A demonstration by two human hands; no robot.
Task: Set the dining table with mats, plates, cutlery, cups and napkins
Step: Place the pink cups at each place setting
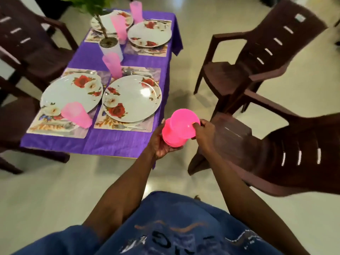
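Table [117,142], purple cloth [103,140], four mats [127,124]

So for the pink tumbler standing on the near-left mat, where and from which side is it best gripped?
Probably round the mid-wall of the pink tumbler, coming from its near side, towards the table edge. It stands upright and seems to flare towards the rim, so a wrap grip should not slip. The floral plate crowds its far side, while the near side has only flat placemat.
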